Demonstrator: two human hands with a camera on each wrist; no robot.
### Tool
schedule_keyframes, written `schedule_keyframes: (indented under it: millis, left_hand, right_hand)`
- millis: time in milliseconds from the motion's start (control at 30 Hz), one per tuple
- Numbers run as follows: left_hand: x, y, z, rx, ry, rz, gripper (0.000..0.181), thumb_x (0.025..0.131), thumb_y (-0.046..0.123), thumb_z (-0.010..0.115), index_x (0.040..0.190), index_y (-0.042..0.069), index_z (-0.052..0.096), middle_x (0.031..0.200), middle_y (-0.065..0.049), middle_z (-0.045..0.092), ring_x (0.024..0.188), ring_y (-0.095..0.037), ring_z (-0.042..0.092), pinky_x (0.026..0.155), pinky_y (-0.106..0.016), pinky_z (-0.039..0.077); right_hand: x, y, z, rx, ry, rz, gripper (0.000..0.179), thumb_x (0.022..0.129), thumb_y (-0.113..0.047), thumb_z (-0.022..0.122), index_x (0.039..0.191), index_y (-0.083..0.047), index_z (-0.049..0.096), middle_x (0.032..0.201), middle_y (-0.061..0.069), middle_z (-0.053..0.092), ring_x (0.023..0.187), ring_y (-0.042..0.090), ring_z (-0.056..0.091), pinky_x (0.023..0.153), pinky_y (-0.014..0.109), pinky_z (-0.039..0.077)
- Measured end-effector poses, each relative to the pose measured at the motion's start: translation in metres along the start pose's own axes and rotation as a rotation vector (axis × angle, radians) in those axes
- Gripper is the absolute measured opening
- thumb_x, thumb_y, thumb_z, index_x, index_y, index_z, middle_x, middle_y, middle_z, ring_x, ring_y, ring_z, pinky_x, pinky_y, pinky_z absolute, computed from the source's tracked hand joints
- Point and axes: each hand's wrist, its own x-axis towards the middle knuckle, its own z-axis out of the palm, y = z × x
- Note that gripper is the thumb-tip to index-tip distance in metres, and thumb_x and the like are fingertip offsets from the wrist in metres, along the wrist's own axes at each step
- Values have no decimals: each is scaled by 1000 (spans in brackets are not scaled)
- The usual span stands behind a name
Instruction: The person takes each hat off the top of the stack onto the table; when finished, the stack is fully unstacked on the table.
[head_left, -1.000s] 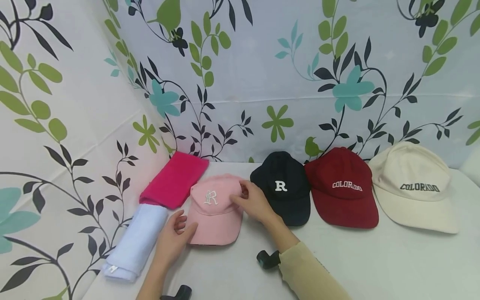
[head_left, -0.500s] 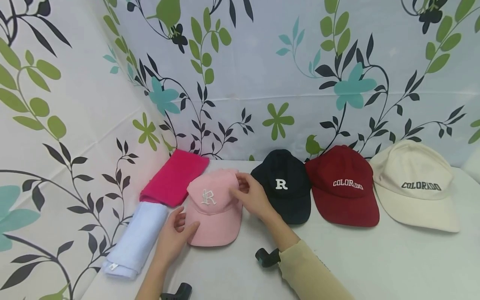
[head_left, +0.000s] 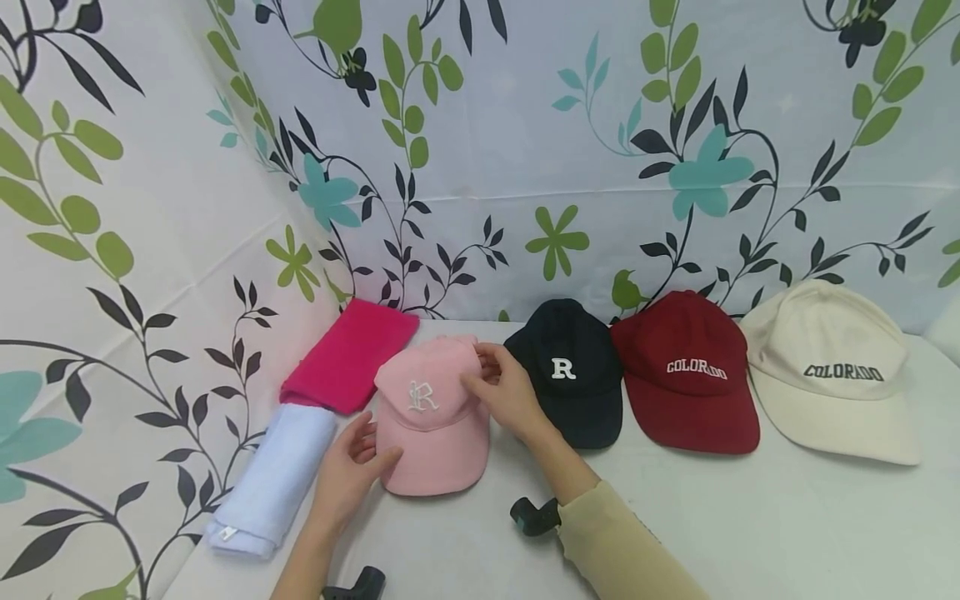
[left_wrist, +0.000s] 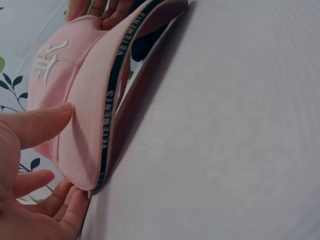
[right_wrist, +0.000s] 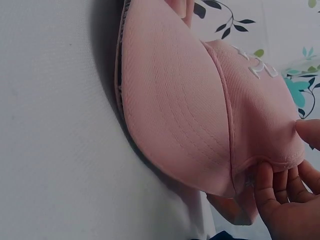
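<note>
A pink baseball cap (head_left: 435, 454) with a raised white letter on its crown lies between both hands, brim toward the person. My left hand (head_left: 347, 471) holds the brim's left end, thumb on top and fingers at its edge. At the crown's right side, my right hand (head_left: 513, 400) pinches the fabric, its thumb outside and fingertips curled under the lower rim. A dark band (left_wrist: 107, 120) lettered VETEMENTS runs along the brim edge in the left wrist view. There the brim stands tilted, with a shadow on the white surface beneath.
Right of the pink cap, a navy cap (head_left: 566, 412), a dark red cap (head_left: 693, 417) and a cream cap (head_left: 840, 425) stand in a row. To the left lie a folded magenta cloth (head_left: 348, 358) and a rolled light blue cloth (head_left: 277, 483). A leaf-patterned curtain (head_left: 480, 192) hangs behind.
The pink cap's crown has risen slightly in the hands. The cap turned a little left, then shifted back right. Both hands keep their hold, and the other caps stay in place.
</note>
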Motion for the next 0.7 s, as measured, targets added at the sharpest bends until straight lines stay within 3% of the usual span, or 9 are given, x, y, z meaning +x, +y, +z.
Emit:
schedule_keyframes:
  millis: [100,333,567,700]
  left_hand:
    - [0,1,1,-17,5,-5,81,89,20,79,155,2,35,143,-19,50,121,-33,56,87,-12,47]
    - [2,1,4,-69,-10,-23,80,88,18,80,154,1,37,141,-20,51,121,-33,56,89,-20,51]
    - [2,2,4,-153,-22,-5,69,89,13,79,148,2,45,135,-19,55,116,-32,57,84,-16,51]
    - [1,4,2,-211,-48,-10,64,92,11,75,148,3,46,138,-18,53,119,-31,54,86,-17,51]
  right_hand:
    - [-1,1,0,15,14,-13,43,92,-8,71,131,2,56,112,14,61,101,27,58,91,40,51]
    - [-1,0,1,52,43,-29,46,91,-4,72,132,7,55,112,20,60,102,34,57,91,47,50]
    - [-1,-3,-1,33,71,-12,40,92,-6,71,129,3,58,109,16,61,101,29,57,88,36,50]
    - [-1,-4,-2,34,90,-24,39,93,-7,71,128,3,58,108,16,61,100,29,57,87,38,50]
